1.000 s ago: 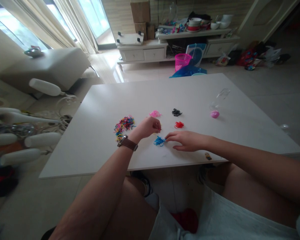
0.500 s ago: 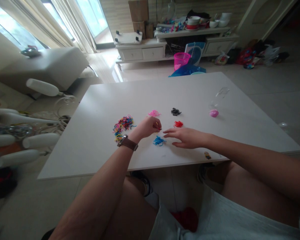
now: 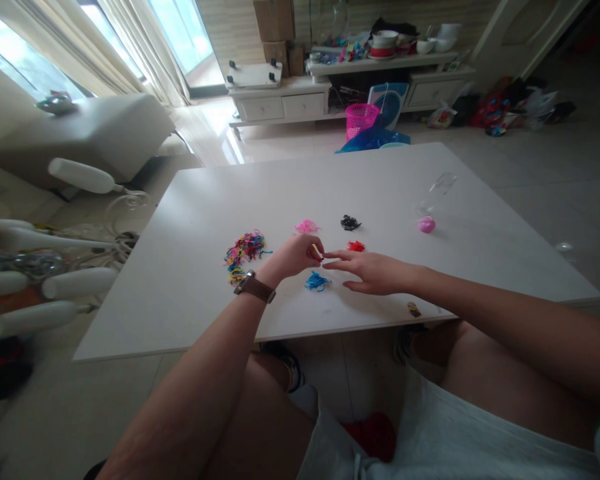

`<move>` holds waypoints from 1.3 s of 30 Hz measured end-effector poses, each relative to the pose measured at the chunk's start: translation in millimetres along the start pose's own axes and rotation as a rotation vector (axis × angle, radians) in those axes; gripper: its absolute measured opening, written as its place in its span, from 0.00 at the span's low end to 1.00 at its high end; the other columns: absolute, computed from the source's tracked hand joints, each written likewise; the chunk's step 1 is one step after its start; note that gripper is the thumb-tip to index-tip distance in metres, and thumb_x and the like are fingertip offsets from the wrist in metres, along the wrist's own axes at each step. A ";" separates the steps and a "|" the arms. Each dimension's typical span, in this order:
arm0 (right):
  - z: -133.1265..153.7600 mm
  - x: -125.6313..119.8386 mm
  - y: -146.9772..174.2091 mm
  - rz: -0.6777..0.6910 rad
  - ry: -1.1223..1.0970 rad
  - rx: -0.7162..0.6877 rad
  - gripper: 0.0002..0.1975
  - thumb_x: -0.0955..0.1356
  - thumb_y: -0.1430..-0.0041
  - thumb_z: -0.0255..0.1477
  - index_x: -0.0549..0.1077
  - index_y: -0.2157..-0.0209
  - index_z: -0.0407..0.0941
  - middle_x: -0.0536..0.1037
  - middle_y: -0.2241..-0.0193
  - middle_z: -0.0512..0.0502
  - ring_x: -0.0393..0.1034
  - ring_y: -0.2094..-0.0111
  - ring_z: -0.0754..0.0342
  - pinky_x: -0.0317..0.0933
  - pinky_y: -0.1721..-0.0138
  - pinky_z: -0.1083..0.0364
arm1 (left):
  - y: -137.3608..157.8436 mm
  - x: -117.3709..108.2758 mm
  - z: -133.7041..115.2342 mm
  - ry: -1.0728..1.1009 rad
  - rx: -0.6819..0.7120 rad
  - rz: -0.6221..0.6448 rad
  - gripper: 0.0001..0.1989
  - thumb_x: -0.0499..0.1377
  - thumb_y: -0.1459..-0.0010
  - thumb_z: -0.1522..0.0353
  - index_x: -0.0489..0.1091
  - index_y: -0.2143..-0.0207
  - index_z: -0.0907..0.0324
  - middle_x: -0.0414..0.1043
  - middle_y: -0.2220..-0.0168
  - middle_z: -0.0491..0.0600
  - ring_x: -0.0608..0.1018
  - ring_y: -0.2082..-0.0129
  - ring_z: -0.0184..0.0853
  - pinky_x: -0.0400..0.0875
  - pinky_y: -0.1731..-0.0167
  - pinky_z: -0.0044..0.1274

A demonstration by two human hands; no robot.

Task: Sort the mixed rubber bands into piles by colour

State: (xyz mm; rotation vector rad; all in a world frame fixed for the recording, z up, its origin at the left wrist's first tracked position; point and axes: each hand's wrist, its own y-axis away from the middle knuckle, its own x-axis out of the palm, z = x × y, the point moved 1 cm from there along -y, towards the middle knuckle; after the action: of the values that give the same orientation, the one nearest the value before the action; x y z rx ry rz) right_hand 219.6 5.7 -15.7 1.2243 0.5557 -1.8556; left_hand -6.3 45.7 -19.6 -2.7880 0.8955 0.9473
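Note:
My left hand (image 3: 300, 256), with a watch (image 3: 255, 287) on its wrist, is closed in a pinch over the white table. Small rubber bands (image 3: 322, 257) show at its fingertips, with a yellow bit by the fingers. My right hand (image 3: 373, 272) is open, its fingers stretched out so that the tips meet or nearly meet the left fingertips. Below the hands lies a blue band pile (image 3: 317, 281). Beyond them are pink (image 3: 307, 227), black (image 3: 351, 223) and red (image 3: 356, 246) piles. A mixed-colour pile (image 3: 247, 248) lies left of my left hand.
On the right of the table (image 3: 220, 200) are a clear bottle-like container (image 3: 437, 192) and a pink lump (image 3: 426, 225). A small cartoon sticker (image 3: 413, 309) is near the front edge. White-armed lamp parts (image 3: 80, 175) stand at the left. Behind is a pink basket (image 3: 361, 120).
My right hand's fingers have moved slightly left and up, closing the gap to the left fingertips. My left hand keeps its pinch. The whole view has shifted slightly.

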 end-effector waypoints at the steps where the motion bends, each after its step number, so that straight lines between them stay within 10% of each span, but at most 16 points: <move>1: 0.0 -0.1 0.1 -0.002 -0.002 -0.002 0.31 0.67 0.38 0.29 0.62 0.34 0.53 0.59 0.31 0.41 0.70 0.43 0.41 0.67 0.45 0.43 | 0.0 0.3 -0.7 -0.009 0.002 0.001 0.09 0.64 0.52 0.77 0.74 0.66 0.62 0.80 0.70 0.50 0.80 0.70 0.33 0.72 0.71 0.21; 23: -5.5 -2.4 -0.5 -0.061 -0.007 -0.035 0.31 0.66 0.36 0.30 0.61 0.33 0.51 0.65 0.34 0.43 0.68 0.41 0.43 0.63 0.42 0.46 | 0.9 3.1 -2.5 -0.041 0.038 -0.014 0.11 0.65 0.53 0.78 0.75 0.64 0.61 0.77 0.71 0.48 0.77 0.73 0.30 0.70 0.72 0.20; 39: -70.1 -30.1 11.9 -0.050 0.048 0.228 0.18 0.65 0.36 0.41 0.82 0.62 0.45 0.82 0.62 0.41 0.75 0.61 0.45 0.65 0.59 0.50 | -2.3 -0.2 4.9 -0.120 0.033 -0.071 0.05 0.62 0.53 0.77 0.76 0.72 0.62 0.78 0.73 0.49 0.78 0.71 0.33 0.71 0.69 0.23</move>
State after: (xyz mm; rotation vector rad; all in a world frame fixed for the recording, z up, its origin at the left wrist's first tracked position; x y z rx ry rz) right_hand 272.5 61.8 -17.8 1.4181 0.4113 -1.9781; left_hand -7.8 48.9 -23.8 -2.6831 0.7832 1.0661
